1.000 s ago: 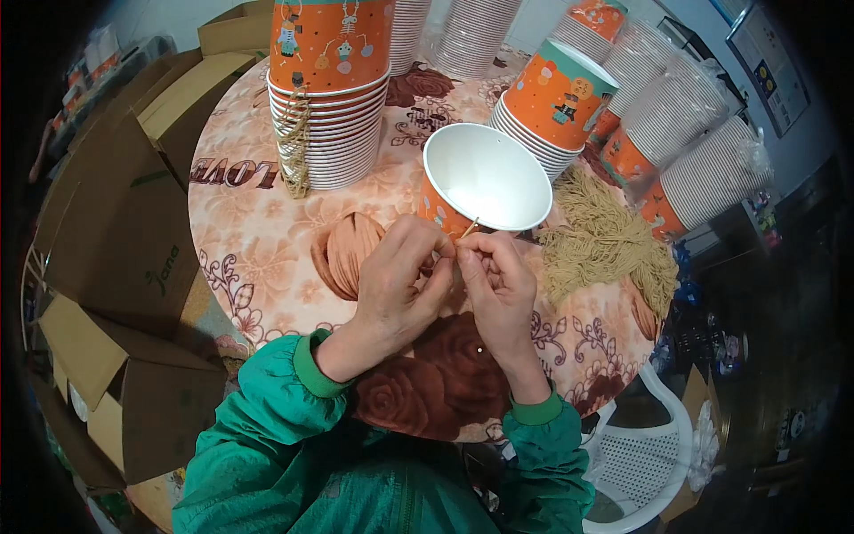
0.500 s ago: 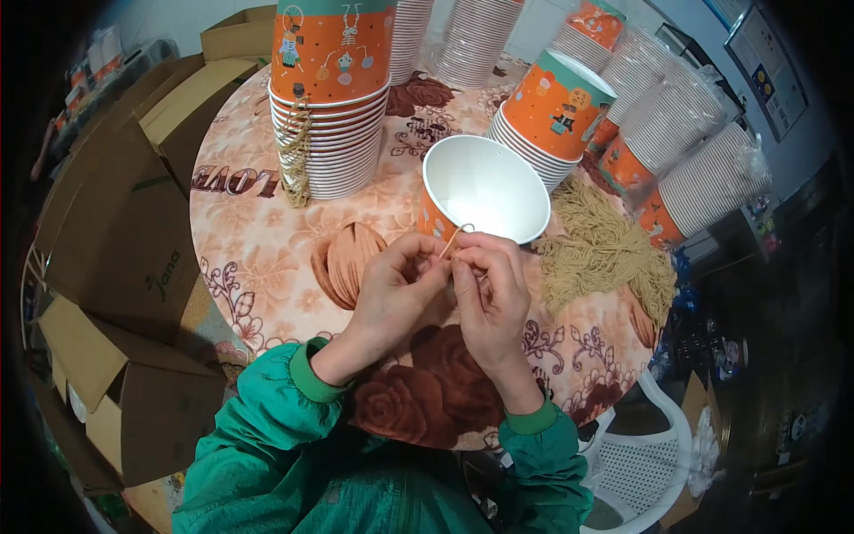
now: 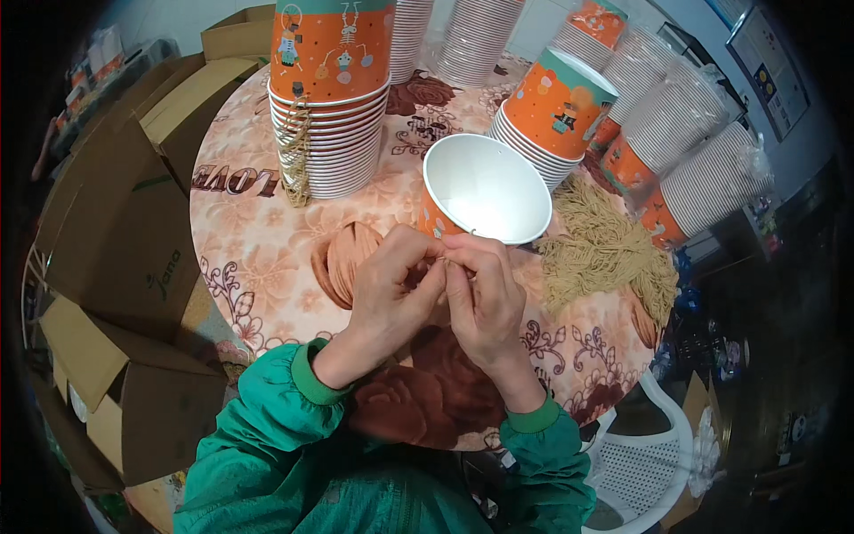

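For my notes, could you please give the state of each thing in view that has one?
Left hand, fingertips pinched
Right hand, fingertips pinched
Thin strand, pinched, mostly hidden
Nearest bowl, mouth up
Stack behind it, nested, upside down
Left bowl stack, likewise
Tan cords, draped down it
Cord heap, loose
Wrapped bowl stacks, in plastic
Cardboard box, flaps open

Round orange paper bowl with white inside just beyond grip; tall orange-and-white paper-bowl stack farther, left of grip; tangled beige string heap right.
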Tool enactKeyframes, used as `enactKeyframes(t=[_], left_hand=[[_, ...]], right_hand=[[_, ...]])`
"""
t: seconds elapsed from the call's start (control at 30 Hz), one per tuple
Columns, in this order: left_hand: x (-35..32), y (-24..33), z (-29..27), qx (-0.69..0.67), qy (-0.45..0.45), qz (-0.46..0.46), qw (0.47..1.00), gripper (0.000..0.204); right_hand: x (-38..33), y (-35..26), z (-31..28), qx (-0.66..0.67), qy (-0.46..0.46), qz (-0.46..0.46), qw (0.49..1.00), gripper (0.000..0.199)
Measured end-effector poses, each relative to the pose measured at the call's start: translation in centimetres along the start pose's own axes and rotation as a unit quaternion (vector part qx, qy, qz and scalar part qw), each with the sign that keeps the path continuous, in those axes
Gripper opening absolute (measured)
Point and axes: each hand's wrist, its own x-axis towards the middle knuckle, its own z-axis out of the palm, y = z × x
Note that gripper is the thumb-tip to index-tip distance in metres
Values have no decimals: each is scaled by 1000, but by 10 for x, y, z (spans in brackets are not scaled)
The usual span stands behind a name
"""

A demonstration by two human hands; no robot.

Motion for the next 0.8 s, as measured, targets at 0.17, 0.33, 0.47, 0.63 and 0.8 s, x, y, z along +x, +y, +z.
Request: enactKeyframes(t=[0.17,0.33,0.47,0.63,0.8], left_hand=[[-2,5,3,119,35,110,986,16],[1,10,4,170,55,172,969,22],[6,5,3,167,54,210,962,24],[8,5,2,144,21,251,957,28],[6,0,2,78,-15,219,973,28]], right_hand=[[-2,-6,-8,32,2,87,996,10],[-7,-8,-10,149,4,193,970,11],[-5,-9,-14,271,21,242,932,25],[0,-8,-24,314,-6,261,913,26],[0,-3,-31,310,-52,261,912,26]])
